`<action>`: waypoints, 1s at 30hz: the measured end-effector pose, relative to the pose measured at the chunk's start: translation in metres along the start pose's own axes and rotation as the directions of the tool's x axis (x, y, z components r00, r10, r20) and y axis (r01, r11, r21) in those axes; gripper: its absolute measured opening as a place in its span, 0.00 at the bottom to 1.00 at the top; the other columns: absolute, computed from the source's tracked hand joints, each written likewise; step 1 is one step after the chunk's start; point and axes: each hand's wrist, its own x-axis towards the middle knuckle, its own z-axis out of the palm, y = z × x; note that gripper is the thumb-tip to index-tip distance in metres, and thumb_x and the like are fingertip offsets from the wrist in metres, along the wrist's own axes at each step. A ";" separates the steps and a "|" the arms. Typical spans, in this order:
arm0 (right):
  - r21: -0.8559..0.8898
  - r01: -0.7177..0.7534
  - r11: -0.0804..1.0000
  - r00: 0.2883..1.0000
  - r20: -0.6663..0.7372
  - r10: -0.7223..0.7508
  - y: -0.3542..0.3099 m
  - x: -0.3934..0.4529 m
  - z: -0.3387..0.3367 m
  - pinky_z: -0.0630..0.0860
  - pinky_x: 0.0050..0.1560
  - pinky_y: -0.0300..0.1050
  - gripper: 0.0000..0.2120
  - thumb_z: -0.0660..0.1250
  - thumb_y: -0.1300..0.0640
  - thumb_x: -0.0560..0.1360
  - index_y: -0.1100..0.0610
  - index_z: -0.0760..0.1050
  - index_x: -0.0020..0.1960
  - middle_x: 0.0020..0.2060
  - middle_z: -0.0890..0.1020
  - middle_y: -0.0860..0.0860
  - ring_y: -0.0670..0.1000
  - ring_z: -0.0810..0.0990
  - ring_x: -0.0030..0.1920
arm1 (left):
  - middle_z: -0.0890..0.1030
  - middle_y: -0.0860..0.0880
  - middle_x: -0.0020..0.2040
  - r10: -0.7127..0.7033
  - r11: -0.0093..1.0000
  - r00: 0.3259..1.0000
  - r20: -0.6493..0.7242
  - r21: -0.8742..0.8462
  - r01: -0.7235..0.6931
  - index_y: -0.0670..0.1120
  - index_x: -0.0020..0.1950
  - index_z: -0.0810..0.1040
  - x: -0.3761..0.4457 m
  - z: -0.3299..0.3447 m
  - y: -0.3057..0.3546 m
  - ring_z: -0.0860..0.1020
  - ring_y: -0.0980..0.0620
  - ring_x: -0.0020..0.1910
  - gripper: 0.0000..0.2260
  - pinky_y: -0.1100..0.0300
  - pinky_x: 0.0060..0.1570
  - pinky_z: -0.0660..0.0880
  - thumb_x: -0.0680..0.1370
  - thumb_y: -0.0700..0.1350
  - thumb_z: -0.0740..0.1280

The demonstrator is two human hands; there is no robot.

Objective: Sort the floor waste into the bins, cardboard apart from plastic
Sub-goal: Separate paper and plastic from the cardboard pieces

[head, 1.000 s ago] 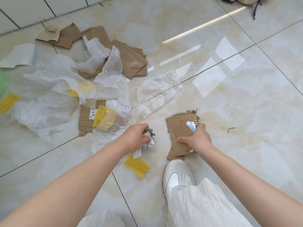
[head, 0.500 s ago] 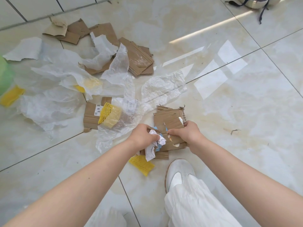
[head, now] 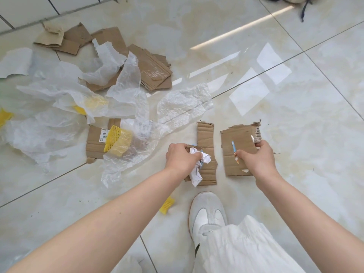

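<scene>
Item: your left hand (head: 182, 157) closed on crumpled paper (head: 198, 166) and cardboard strip (head: 205, 150); right hand (head: 258, 156) gripping torn cardboard (head: 237, 148), now parted, mid-frame; sorting pending

Both forearms are bare, with no sleeves, watch or rings showing on the hands (left (head: 182, 157), right (head: 258, 159)). Near right, loose white crinkled trousers (head: 248, 249) fall over a white and pale-grey low sneaker (head: 207, 212).

Brown cardboard pieces (head: 205, 134), yellow mesh (head: 116, 141), white shoe (head: 207, 212) — cream marbled floor tiles (head: 295, 134)
</scene>
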 end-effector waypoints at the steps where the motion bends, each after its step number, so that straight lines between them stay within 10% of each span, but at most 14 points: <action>1: -0.026 -0.003 1.000 1.000 -0.001 0.003 0.002 0.000 0.001 0.78 0.37 0.49 0.18 0.74 0.59 0.67 0.55 0.70 0.53 0.47 0.82 0.55 0.57 0.82 0.46 | 0.79 0.43 0.54 -0.005 1.000 1.000 -0.001 -0.007 0.005 0.49 0.44 0.82 0.001 0.004 0.002 0.80 0.43 0.51 0.14 0.51 0.50 0.78 0.62 0.53 0.70; 7: -0.071 0.000 0.997 0.996 0.094 0.007 0.003 -0.007 0.019 0.74 0.32 0.42 0.16 0.73 0.59 0.70 0.56 0.70 0.54 0.47 0.80 0.54 0.55 0.81 0.44 | 0.78 0.43 0.55 0.022 0.999 1.000 -0.004 0.043 -0.022 0.46 0.47 0.80 0.004 0.029 0.009 0.80 0.45 0.49 0.10 0.55 0.49 0.77 0.68 0.46 0.73; 14: -0.126 0.067 0.990 0.981 0.188 -0.043 -0.004 -0.007 0.018 0.80 0.49 0.56 0.18 0.72 0.56 0.69 0.54 0.69 0.55 0.48 0.81 0.54 0.56 0.81 0.48 | 0.78 0.52 0.36 0.133 0.989 0.991 0.022 0.069 -0.135 0.49 0.40 0.78 -0.005 0.007 0.007 0.75 0.51 0.37 0.05 0.59 0.36 0.72 0.70 0.43 0.73; 18: 0.092 0.078 0.993 0.978 0.185 -0.094 -0.024 -0.022 0.018 0.80 0.48 0.55 0.20 0.72 0.57 0.69 0.54 0.66 0.56 0.49 0.80 0.52 0.54 0.82 0.48 | 0.74 0.55 0.34 0.259 0.959 0.966 -0.017 0.122 -0.255 0.52 0.36 0.72 -0.008 -0.025 0.006 0.71 0.52 0.35 0.10 0.58 0.35 0.69 0.71 0.44 0.72; 25: 0.281 0.104 0.954 0.947 0.265 -0.181 -0.079 -0.065 0.052 0.71 0.24 0.31 0.10 0.62 0.63 0.75 0.55 0.67 0.54 0.38 0.79 0.48 0.41 0.79 0.29 | 0.76 0.53 0.42 0.307 0.952 0.941 -0.141 0.020 -0.307 0.48 0.47 0.69 -0.017 -0.099 0.004 0.75 0.52 0.42 0.07 0.59 0.40 0.70 0.76 0.42 0.68; 30: 0.233 0.177 0.956 0.880 0.397 -0.260 -0.114 -0.104 0.090 0.71 0.21 0.34 0.08 0.59 0.65 0.75 0.57 0.67 0.53 0.37 0.78 0.50 0.42 0.77 0.25 | 0.79 0.47 0.51 0.213 0.948 0.929 -0.302 -0.166 -0.271 0.54 0.53 0.72 -0.031 -0.160 -0.009 0.81 0.43 0.48 0.10 0.49 0.38 0.78 0.75 0.45 0.69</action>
